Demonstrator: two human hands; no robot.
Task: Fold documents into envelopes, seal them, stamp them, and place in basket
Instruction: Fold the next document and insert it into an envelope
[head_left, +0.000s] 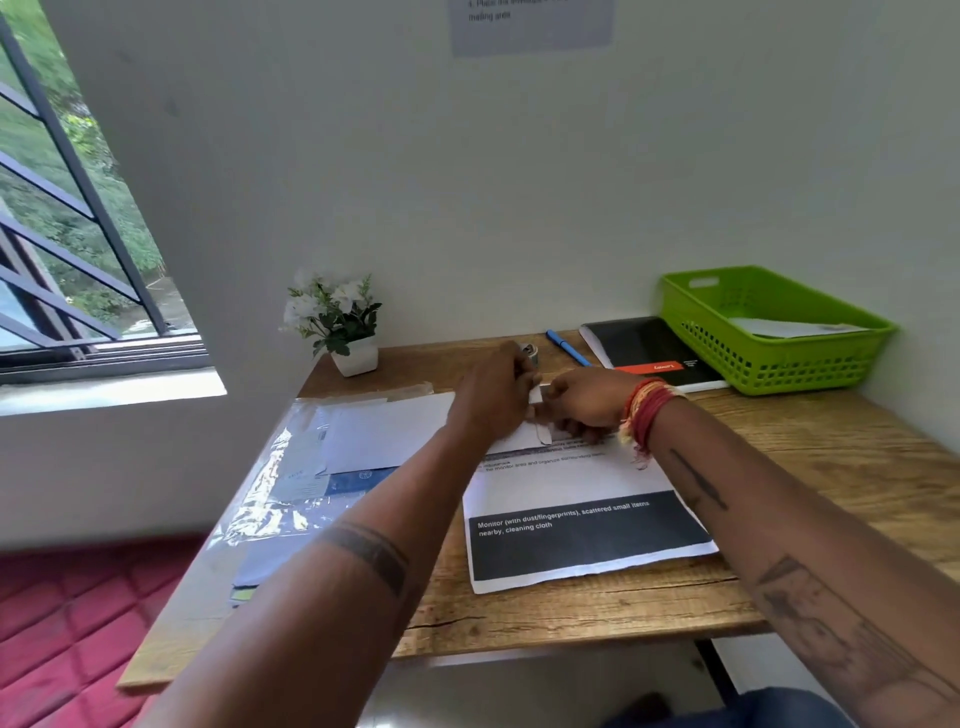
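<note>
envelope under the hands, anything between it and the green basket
Nothing tall. Between the envelope held by both hands and the green basket lie only a flat black notebook and a blue pen, low enough to carry over. The basket is open-topped.

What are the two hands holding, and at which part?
Both the left hand and right hand pinch a small white piece between them; what it is cannot be told.

table (810, 467): rough-grained matt wood. basket (769, 358): glossy green plastic, perforated. document (587, 540): matt paper. sleeve (270, 499) left of it: shiny clear plastic.
</note>
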